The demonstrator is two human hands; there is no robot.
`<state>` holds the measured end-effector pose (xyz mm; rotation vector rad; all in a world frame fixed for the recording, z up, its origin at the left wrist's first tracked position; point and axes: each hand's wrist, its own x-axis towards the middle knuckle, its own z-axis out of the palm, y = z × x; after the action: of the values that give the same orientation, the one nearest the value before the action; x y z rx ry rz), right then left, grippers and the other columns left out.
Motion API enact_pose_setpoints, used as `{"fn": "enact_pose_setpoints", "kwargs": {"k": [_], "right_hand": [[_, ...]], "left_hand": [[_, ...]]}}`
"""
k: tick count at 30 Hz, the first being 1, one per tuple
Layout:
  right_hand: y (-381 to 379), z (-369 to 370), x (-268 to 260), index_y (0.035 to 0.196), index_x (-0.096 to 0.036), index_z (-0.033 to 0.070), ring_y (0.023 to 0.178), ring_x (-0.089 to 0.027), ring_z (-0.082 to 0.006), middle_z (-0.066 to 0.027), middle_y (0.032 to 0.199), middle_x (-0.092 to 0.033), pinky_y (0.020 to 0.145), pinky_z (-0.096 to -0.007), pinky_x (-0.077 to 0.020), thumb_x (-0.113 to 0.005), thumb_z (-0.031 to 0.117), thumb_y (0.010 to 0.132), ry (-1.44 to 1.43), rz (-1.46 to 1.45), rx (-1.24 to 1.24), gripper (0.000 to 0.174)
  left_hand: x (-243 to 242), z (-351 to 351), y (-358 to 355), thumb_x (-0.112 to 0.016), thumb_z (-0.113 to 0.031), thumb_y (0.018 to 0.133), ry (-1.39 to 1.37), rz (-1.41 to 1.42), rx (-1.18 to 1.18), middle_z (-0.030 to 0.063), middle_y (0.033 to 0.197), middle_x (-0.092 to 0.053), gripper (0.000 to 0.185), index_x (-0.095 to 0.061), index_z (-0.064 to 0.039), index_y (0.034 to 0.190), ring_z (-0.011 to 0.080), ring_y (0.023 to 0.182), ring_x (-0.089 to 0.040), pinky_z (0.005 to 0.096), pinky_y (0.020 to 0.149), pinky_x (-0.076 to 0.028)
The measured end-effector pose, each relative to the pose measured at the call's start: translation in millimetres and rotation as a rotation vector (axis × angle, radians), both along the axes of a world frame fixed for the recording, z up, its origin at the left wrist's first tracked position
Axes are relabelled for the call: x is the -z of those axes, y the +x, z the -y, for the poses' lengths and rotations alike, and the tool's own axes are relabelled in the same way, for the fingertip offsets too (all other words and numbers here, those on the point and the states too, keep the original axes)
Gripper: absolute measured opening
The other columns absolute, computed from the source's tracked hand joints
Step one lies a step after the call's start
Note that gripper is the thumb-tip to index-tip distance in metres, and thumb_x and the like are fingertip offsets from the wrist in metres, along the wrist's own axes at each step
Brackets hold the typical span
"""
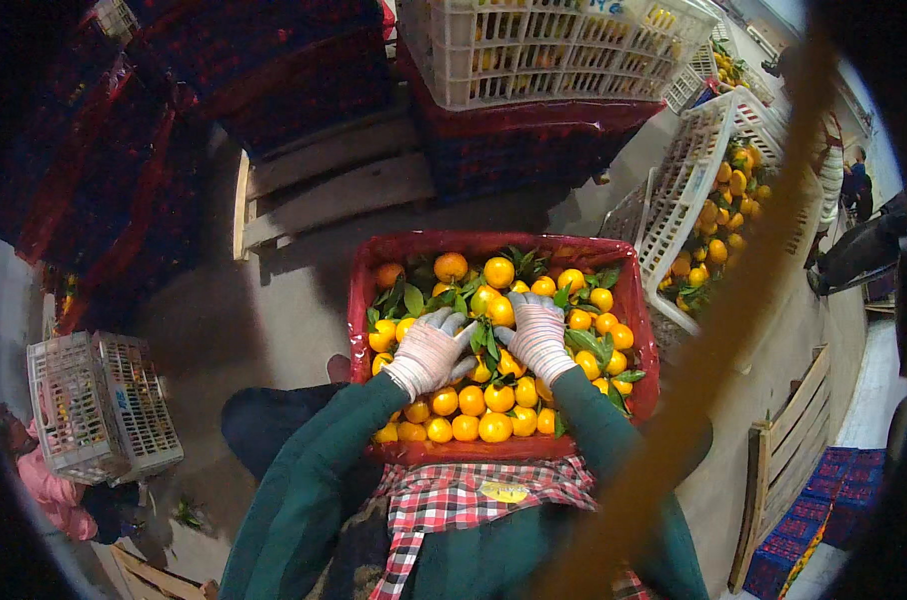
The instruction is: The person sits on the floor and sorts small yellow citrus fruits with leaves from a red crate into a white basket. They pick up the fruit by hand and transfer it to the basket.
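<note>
A crate lined with red plastic film (504,450) stands right in front of me, filled with small orange citrus fruits (495,427) and green leaves (590,345). Both hands wear pale knitted gloves with grey fingers. My left hand (432,349) rests on the fruits left of the middle, its fingers spread. My right hand (534,334) lies on the fruits to the right, its fingertips near an orange fruit (500,311) at the centre. A leafy sprig (486,339) shows between the hands. Whether the right hand grips a fruit is hidden by the glove.
A white plastic crate of fruit (667,202) leans at the right. Another white crate (558,71) sits on a red-wrapped stack ahead. Wooden pallets (341,180) (787,442) lie ahead and at right. At left, a person in pink (52,480) is beside white crates (101,405).
</note>
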<state>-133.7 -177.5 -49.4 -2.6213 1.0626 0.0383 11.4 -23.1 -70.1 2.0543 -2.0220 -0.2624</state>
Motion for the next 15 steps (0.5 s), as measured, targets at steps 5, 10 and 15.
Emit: {"fn": "enact_pose_setpoints", "kwargs": {"k": [5,10,15], "right_hand": [[-20.6,6.3,17.4,0.128,-0.051,0.005,0.108,-0.059,-0.0403,-0.0215,0.116,-0.061,0.095,-0.0446,-0.0482,-0.079,0.018,0.072,-0.062,0.460,0.037,0.064],[-14.4,-14.0,17.1,0.124,-0.053,0.007,0.102,-0.062,-0.0324,-0.0177,0.109,-0.061,0.087,-0.0435,-0.0507,-0.079,0.022,0.071,-0.201,-0.044,-0.184,0.061],[-2.1,-11.0,32.6,0.122,-0.054,0.005,0.105,-0.061,-0.0341,-0.0204,0.111,-0.060,0.090,-0.0439,-0.0503,-0.072,0.017,0.077,-0.153,-0.212,-0.221,0.051]], "left_hand": [[-8.3,-2.7,-0.8,-0.066,-0.039,0.083,0.032,0.010,-0.001,0.0160,0.128,-0.056,0.057,-0.055,-0.011,0.132,0.0371,0.123,-0.050,0.0486,0.101,-0.042],[-6.5,2.3,2.2,-0.063,-0.032,0.084,-0.003,-0.059,0.007,0.0162,0.122,-0.058,0.051,-0.056,-0.009,0.129,0.0364,0.115,-0.054,0.0466,0.099,-0.044],[-4.1,8.5,3.7,-0.062,-0.029,0.084,0.024,-0.092,0.012,0.0179,0.121,-0.058,0.049,-0.056,-0.005,0.126,0.0370,0.118,-0.053,0.0464,0.102,-0.043]]}}
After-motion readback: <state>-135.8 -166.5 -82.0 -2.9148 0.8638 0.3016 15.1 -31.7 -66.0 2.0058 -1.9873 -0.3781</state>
